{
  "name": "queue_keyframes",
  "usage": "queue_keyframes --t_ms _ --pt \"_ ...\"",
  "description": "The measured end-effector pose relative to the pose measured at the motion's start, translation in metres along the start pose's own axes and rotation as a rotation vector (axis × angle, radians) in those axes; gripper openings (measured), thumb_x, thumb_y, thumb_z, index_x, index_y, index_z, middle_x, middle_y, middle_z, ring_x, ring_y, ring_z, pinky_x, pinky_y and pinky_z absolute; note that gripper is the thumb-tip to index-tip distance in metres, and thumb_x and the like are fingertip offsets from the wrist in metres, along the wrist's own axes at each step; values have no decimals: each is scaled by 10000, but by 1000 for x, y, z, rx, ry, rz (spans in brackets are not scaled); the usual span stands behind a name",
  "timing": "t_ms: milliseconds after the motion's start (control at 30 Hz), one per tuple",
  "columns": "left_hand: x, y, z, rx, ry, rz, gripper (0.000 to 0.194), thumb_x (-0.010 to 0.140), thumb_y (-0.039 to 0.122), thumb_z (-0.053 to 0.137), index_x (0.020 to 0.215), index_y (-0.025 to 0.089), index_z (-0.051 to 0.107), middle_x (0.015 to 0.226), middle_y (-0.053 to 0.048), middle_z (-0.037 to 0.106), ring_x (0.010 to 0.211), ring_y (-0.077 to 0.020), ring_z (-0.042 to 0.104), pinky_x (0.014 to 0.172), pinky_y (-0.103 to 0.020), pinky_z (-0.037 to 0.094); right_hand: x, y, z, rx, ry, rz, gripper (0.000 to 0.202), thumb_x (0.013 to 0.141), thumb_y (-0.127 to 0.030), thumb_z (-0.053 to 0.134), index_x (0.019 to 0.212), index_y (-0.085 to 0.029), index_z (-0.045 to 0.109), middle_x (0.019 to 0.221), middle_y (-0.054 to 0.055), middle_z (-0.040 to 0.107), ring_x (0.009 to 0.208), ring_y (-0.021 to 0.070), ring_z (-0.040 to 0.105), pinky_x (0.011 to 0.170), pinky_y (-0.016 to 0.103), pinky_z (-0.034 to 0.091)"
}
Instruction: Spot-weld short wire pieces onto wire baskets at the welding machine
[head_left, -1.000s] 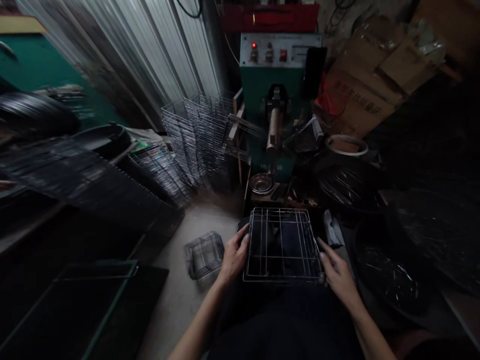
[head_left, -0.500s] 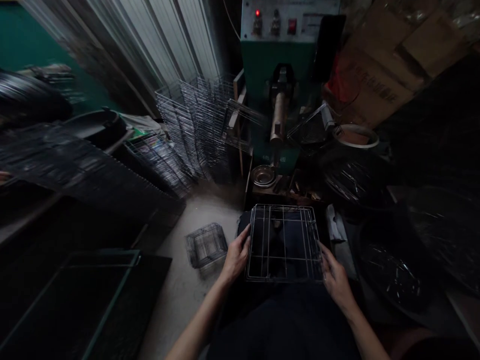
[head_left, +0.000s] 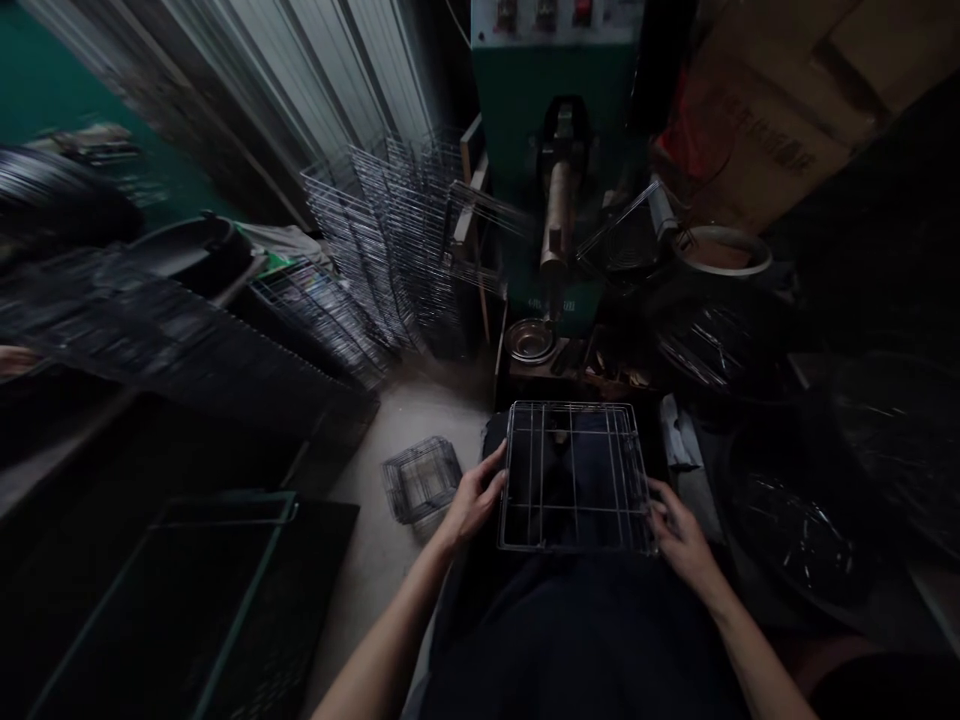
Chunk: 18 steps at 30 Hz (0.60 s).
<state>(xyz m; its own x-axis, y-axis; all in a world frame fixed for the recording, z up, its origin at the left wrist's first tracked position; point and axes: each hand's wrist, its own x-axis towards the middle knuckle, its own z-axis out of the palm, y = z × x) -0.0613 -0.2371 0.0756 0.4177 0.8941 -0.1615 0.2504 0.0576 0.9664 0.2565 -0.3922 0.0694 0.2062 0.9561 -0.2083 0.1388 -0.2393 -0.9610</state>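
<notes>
A rectangular wire frame (head_left: 574, 508) lies level over my lap, held between both hands. My left hand (head_left: 477, 497) grips its left side, fingers bent against the edge wires. On the opposite side my right hand (head_left: 679, 525) closes round the lower right edge, with some fingertips hidden behind the wires. Beyond the frame stands a green machine (head_left: 510, 100) with a copper-coloured arm (head_left: 556, 220) pointing down toward me.
Wire racks (head_left: 382, 230) stand stacked left of the machine. A small wire basket (head_left: 422, 480) sits on the floor at left. Black tubs of metal parts (head_left: 802, 540) are at right, near a cardboard box (head_left: 765, 130). A round metal dish (head_left: 531, 340) lies below the machine.
The view has tipped down and shifted slightly, so the machine's panel sits higher in the picture. Both hands keep their hold on the wire frame, which stays over the lap.
</notes>
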Motion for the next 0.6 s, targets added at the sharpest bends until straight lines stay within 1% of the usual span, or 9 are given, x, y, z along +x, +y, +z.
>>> queue_keyframes --t_ms 33,100,167,233,300,400,500,533,600 --pt "-1 3 -6 15 -50 -4 724 884 538 585 1481 151 449 1526 -107 475 1435 -287 429 1231 -457 287 -2 -3 -3 5 -40 19 614 915 -474 598 1456 -219 457 843 20 649 722 185 652 706 317 571" --pt "-2 9 -21 35 -186 -31 751 860 514 624 1504 190 411 1489 -111 528 1373 -291 513 1182 -476 369 -6 -10 -11 17 -148 54 717 885 -455 648 1514 -232 387 849 16 645 731 193 658 709 338 578" --pt "-2 16 -36 56 -288 -63 848 750 498 744 1493 240 427 1372 -108 639 1229 -302 636 1078 -480 479 -10 -18 -17 14 -253 88 822 871 -440 680 1564 -242 285 913 28 652 786 201 667 730 342 578" --pt "-1 22 -44 93 -298 -69 954 597 473 852 1452 253 490 1260 -108 703 1113 -310 696 990 -452 538 -13 -23 -21 4 -313 124 913 863 -437 701 1592 -244 187 977 45 652 846 210 670 753 341 578" --pt "2 27 -45 148 -286 -69 1059 481 447 908 1438 226 511 1202 -131 721 1069 -328 710 957 -433 550 -13 -24 -22 -3 -326 146 968 857 -442 715 1602 -236 134 1009 57 646 891 221 670 790 352 578" --pt "3 30 -37 251 -358 -97 1259 400 383 949 1514 183 398 1117 -161 741 1037 -366 714 967 -464 532 -11 -20 -20 13 -323 164 982 856 -451 719 1602 -230 119 1034 65 641 913 224 664 851 378 567" --pt "2 29 -36 273 -432 -89 1341 425 331 951 1567 179 266 1076 -148 748 1024 -358 716 971 -470 527 -9 -13 -19 46 -329 195 1011 850 -455 724 1606 -247 87 1007 49 639 849 206 656 812 367 570" --pt "3 29 -40 245 -466 -93 1327 454 323 941 1573 187 241 1078 -135 747 1019 -337 718 959 -449 534 -9 -11 -20 55 -329 199 1026 845 -458 729 1609 -248 76 991 43 637 834 202 652 792 358 571" --pt "10 32 -54 164 -557 -136 1214 562 337 888 1573 203 230 1071 -94 741 983 -283 721 913 -396 551 -10 -8 -20 62 -322 188 1031 835 -467 734 1613 -242 96 982 42 635 841 202 650 784 351 571"
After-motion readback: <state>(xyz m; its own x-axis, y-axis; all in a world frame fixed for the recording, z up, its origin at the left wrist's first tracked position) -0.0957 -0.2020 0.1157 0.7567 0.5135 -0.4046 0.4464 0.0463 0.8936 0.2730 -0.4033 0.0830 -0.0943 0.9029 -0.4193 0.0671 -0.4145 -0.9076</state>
